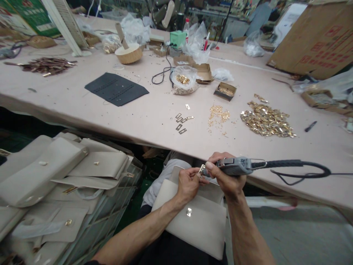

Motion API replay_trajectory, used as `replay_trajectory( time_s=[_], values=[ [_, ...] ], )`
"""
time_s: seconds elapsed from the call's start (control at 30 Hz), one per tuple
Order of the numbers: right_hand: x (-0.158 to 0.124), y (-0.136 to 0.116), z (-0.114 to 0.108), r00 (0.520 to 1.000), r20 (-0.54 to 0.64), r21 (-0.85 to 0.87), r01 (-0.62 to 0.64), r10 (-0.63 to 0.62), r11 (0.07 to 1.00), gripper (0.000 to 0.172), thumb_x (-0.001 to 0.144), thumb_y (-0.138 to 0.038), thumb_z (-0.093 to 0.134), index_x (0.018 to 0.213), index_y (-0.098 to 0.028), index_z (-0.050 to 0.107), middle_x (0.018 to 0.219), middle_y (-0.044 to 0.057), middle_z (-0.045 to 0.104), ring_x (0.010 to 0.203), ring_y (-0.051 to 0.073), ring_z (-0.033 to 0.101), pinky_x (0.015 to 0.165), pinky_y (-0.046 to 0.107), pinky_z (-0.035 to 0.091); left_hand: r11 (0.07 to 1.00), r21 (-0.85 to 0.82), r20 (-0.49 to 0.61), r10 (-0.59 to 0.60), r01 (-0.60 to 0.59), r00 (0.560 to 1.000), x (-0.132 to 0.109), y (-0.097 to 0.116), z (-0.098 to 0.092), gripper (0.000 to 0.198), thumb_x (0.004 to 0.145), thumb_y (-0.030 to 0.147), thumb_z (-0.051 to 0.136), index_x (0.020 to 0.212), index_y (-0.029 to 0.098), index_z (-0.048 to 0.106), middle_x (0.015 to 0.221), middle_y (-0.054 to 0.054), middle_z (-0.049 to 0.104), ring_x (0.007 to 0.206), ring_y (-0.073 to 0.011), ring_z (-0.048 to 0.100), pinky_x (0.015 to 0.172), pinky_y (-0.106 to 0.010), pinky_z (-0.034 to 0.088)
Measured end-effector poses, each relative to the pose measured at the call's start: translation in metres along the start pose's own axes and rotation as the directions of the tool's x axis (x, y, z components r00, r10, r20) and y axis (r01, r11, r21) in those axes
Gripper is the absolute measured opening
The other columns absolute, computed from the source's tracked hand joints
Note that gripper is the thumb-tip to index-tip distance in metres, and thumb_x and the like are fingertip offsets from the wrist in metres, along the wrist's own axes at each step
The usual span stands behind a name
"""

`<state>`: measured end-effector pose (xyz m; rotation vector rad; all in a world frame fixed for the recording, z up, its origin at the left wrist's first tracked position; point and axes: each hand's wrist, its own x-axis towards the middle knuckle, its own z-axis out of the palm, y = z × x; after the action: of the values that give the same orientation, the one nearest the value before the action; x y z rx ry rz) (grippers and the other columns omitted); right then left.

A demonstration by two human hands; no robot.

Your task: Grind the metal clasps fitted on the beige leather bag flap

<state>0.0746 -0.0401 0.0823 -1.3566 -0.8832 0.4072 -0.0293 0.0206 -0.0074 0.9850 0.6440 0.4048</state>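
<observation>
On my lap lies a cream handbag (198, 221) with a shiny metal clasp (189, 212) on its front. My left hand (190, 182) pinches a small gold metal fitting (202, 170) at the bag's far edge. My right hand (227, 176) is wrapped around a grey electric screwdriver (234, 166), its tip pointing left against the fitting. A black cord (292, 163) runs from the tool's back end to the right. The fingertips partly hide where tip and fitting meet.
Gold fittings (267, 119), tiny gold screws (217, 115) and rectangular metal frames (180, 119) lie on the table (132, 117). Behind them are a bag of hardware (184, 81) and a small box (225, 91). More cream bags (44, 165) are piled at left. A carton (314, 40) stands back right.
</observation>
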Motion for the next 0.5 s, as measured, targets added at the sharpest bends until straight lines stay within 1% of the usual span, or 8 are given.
replay_trajectory(
  time_s=[0.1,0.17,0.2,0.27,0.33,0.4,0.43,0.5],
  values=[
    [0.0,-0.001,-0.001,1.0,-0.002,0.02,-0.021,0.021,1.0,0.012,0.078,-0.022,0.083,0.081,-0.017,0.072,0.068,0.003,0.062,0.059,0.015,0.054,0.053,0.029,0.042,1.0,0.014,-0.006,-0.008,0.008,1.0,-0.001,-0.001,-0.001,0.033,0.082,0.037,0.07,0.097,0.008,0.073,0.07,-0.011,0.076,0.064,-0.0253,0.076,0.063,-0.033,0.062],
    [0.001,-0.007,-0.004,0.998,0.06,0.015,-0.019,0.018,1.0,0.011,0.077,-0.021,0.082,0.081,-0.017,0.073,0.07,0.003,0.064,0.06,0.015,0.055,0.054,0.029,0.043,1.0,0.004,0.007,-0.006,0.006,1.0,-0.001,-0.001,-0.001,0.031,0.081,0.036,0.071,0.094,0.009,0.072,0.068,-0.011,0.075,0.064,-0.0253,0.075,0.063,-0.033,0.062],
    [0.002,-0.011,-0.007,0.996,0.088,0.042,-0.003,0.0,0.999,0.009,0.077,-0.022,0.081,0.081,-0.018,0.073,0.07,0.003,0.064,0.059,0.016,0.056,0.053,0.03,0.044,1.0,-0.009,0.018,-0.005,0.005,1.0,-0.001,-0.001,-0.001,0.029,0.081,0.035,0.071,0.094,0.009,0.072,0.07,-0.011,0.076,0.065,-0.0251,0.076,0.063,-0.033,0.062],
    [0.005,-0.022,-0.014,0.993,0.103,0.181,0.035,-0.054,0.983,0.008,0.078,-0.024,0.078,0.083,-0.019,0.074,0.066,0.003,0.062,0.055,0.016,0.054,0.05,0.031,0.044,0.999,-0.032,0.041,-0.008,0.009,0.999,0.0,-0.002,-0.002,0.026,0.081,0.031,0.069,0.096,0.01,0.073,0.076,-0.01,0.077,0.067,-0.0244,0.077,0.063,-0.03,0.062],
    [0.012,-0.032,-0.024,0.996,0.01,0.366,0.076,-0.086,0.928,0.008,0.077,-0.024,0.074,0.084,-0.021,0.072,0.061,0.0,0.057,0.046,0.012,0.047,0.046,0.029,0.042,0.999,-0.037,0.04,-0.01,0.012,0.999,0.0,-0.003,-0.002,0.026,0.082,0.03,0.067,0.099,0.011,0.073,0.082,-0.01,0.078,0.069,-0.0234,0.077,0.061,-0.027,0.061],
    [0.02,-0.035,-0.038,0.989,-0.134,0.467,0.113,-0.056,0.877,0.009,0.075,-0.023,0.072,0.083,-0.02,0.07,0.061,-0.003,0.052,0.042,0.008,0.04,0.045,0.026,0.04,1.0,-0.024,0.025,-0.006,0.007,1.0,0.0,-0.005,-0.002,0.029,0.083,0.031,0.068,0.103,0.01,0.071,0.084,-0.011,0.077,0.069,-0.0227,0.077,0.06,-0.026,0.06],
    [0.025,-0.032,-0.046,0.979,-0.2,0.489,0.122,-0.025,0.864,0.01,0.073,-0.022,0.072,0.082,-0.019,0.069,0.062,-0.003,0.051,0.042,0.006,0.038,0.046,0.025,0.04,1.0,-0.015,0.012,-0.005,0.005,1.0,-0.001,-0.006,-0.003,0.031,0.083,0.032,0.069,0.104,0.009,0.07,0.085,-0.011,0.077,0.068,-0.0223,0.077,0.059,-0.025,0.06],
    [0.037,-0.019,-0.065,0.949,-0.311,0.534,0.133,0.048,0.835,0.012,0.069,-0.02,0.073,0.079,-0.017,0.066,0.066,-0.003,0.051,0.045,0.005,0.038,0.049,0.024,0.042,1.0,0.001,-0.015,-0.004,0.005,1.0,-0.003,-0.006,-0.003,0.034,0.083,0.034,0.072,0.104,0.008,0.069,0.085,-0.014,0.077,0.066,-0.0212,0.077,0.057,-0.024,0.058]
  ],
)
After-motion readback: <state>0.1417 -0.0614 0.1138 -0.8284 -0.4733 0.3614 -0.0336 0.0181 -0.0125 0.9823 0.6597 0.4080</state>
